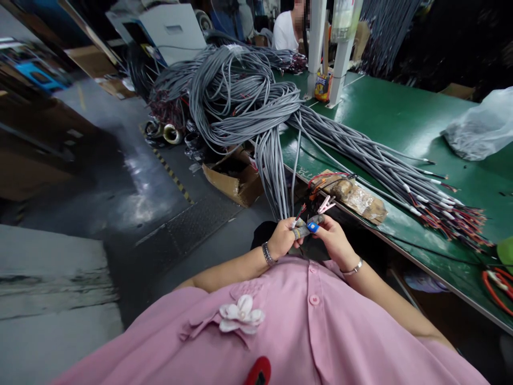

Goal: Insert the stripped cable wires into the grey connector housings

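Both hands meet in front of my pink shirt, at the near edge of the table. My left hand is closed around the end of a grey cable, whose stripped red and dark wires stick up above the fingers. My right hand is closed in a pinch against the left one. At its thumb shows a small blue piece with a pale spot; what the fingertips hold is hidden. Grey coverings wrap some fingers. Just beyond the hands is a pale pink clip. A bundle of grey cables hangs down behind my left hand.
A large coil of grey cables lies across the green table, with stripped ends fanned out right. A taped block sits at the table edge. A cardboard box stands on the floor. A person is at the back.
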